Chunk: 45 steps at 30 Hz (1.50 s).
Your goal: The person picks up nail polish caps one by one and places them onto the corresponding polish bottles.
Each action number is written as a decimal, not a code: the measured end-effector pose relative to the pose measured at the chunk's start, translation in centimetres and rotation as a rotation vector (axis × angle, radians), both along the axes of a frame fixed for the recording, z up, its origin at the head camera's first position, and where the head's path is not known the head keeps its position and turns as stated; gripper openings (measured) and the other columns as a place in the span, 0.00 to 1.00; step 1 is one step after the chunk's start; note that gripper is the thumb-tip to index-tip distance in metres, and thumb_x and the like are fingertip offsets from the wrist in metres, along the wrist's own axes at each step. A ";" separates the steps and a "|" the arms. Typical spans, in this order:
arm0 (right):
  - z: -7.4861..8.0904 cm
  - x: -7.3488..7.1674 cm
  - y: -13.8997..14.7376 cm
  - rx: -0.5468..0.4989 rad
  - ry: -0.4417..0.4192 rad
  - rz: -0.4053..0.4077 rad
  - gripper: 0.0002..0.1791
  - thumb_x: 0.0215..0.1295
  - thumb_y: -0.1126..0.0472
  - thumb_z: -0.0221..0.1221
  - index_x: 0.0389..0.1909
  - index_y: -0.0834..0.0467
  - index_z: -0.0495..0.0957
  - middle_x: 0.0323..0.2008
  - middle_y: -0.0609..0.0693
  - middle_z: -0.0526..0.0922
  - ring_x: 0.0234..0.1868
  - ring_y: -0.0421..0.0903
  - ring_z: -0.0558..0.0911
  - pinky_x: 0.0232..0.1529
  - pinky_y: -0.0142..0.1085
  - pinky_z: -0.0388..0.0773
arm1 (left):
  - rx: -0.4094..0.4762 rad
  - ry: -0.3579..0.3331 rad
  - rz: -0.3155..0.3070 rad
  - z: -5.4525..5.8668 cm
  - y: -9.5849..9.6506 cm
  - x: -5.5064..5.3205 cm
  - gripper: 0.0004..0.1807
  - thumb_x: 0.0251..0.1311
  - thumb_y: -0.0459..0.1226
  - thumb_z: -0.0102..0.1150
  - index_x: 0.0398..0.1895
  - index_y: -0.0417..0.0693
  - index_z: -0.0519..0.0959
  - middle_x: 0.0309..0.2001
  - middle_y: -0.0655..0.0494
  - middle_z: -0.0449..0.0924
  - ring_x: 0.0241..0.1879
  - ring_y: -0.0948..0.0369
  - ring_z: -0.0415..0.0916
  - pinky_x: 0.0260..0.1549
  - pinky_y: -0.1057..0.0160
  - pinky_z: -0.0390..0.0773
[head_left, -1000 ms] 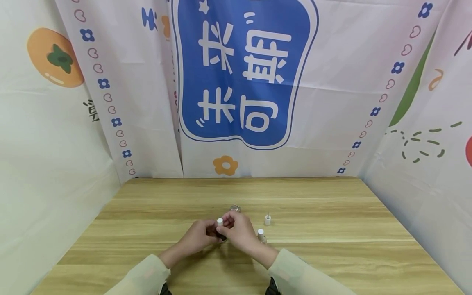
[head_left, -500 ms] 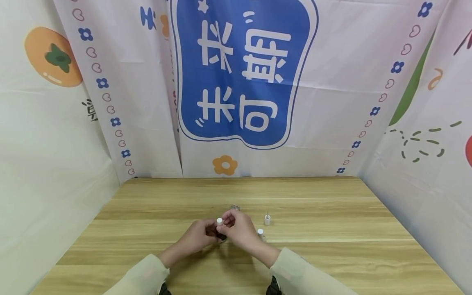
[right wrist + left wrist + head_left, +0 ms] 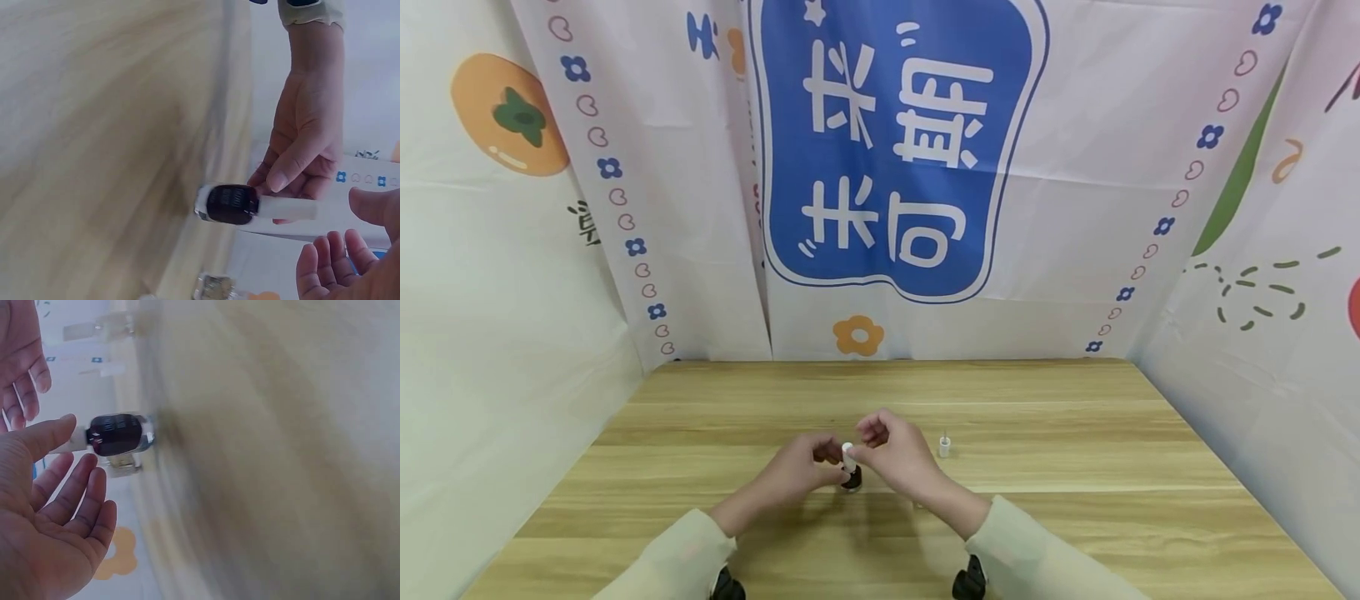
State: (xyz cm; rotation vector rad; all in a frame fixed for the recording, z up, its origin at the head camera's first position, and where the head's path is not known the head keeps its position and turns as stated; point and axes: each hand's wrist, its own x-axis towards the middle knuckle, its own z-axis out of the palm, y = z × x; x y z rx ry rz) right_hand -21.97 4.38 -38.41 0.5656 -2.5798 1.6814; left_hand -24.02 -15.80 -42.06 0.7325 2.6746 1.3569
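A dark nail polish bottle (image 3: 852, 479) with a white cap (image 3: 848, 456) stands upright on the wooden table. My left hand (image 3: 797, 475) is beside it, fingers loosely bent; in the left wrist view its thumb (image 3: 53, 434) passes over the cap while the other fingers stay apart from the bottle. To the right, my right hand (image 3: 898, 454) is raised near the cap. Its fingers (image 3: 334, 259) are spread apart with nothing between them in the right wrist view. The bottle's dark body (image 3: 230, 204) and cap (image 3: 287, 208) show fully there.
A loose white cap (image 3: 944, 447) stands brush-up on the table (image 3: 1075, 467) to the right. Behind the dark bottle is a small glass bottle (image 3: 124, 464). Another bottle (image 3: 115, 326) with a pale cap stands farther off. Printed cloth (image 3: 1075, 217) hangs around the table.
My right hand has let go of the white cap and moved slightly up and right. My left fingers have loosened and drawn back left, leaving the dark bottle more visible.
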 end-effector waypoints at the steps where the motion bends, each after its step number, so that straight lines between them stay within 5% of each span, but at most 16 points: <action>1: 0.2 0.0 0.2 -0.003 0.004 0.001 0.13 0.60 0.60 0.68 0.42 0.58 0.77 0.37 0.50 0.79 0.39 0.43 0.77 0.38 0.34 0.78 | -0.002 0.005 0.004 0.3 0.0 0.0 0.12 0.56 0.40 0.69 0.41 0.47 0.81 0.37 0.59 0.81 0.40 0.59 0.77 0.43 0.53 0.76; 13: 3.3 -0.3 3.6 0.004 0.111 -0.025 0.13 0.60 0.63 0.67 0.43 0.60 0.77 0.36 0.50 0.80 0.39 0.45 0.78 0.39 0.37 0.79 | 0.068 0.045 0.024 3.4 -0.6 -1.0 0.14 0.58 0.39 0.68 0.44 0.42 0.80 0.41 0.48 0.82 0.41 0.57 0.77 0.41 0.61 0.79; 24: 4.8 -1.3 8.0 0.021 0.178 -0.140 0.15 0.58 0.62 0.69 0.45 0.59 0.78 0.38 0.49 0.80 0.41 0.45 0.80 0.43 0.39 0.80 | 0.105 0.004 0.144 4.1 0.0 -3.7 0.13 0.59 0.37 0.66 0.46 0.43 0.80 0.42 0.51 0.81 0.41 0.58 0.77 0.40 0.62 0.79; 36: 1.1 -3.7 12.1 0.130 0.195 -0.164 0.15 0.59 0.64 0.67 0.46 0.63 0.77 0.39 0.53 0.79 0.40 0.48 0.79 0.43 0.41 0.79 | 0.056 -0.024 0.117 2.2 1.2 -6.5 0.15 0.59 0.38 0.67 0.47 0.42 0.80 0.41 0.54 0.80 0.40 0.59 0.76 0.36 0.61 0.79; 45: -1.6 -5.5 13.5 0.189 0.047 -0.086 0.17 0.59 0.66 0.67 0.47 0.64 0.76 0.41 0.57 0.79 0.40 0.46 0.77 0.42 0.38 0.78 | 0.002 -0.040 0.049 0.5 1.5 -7.6 0.17 0.58 0.34 0.67 0.49 0.38 0.78 0.47 0.43 0.79 0.43 0.56 0.77 0.43 0.57 0.79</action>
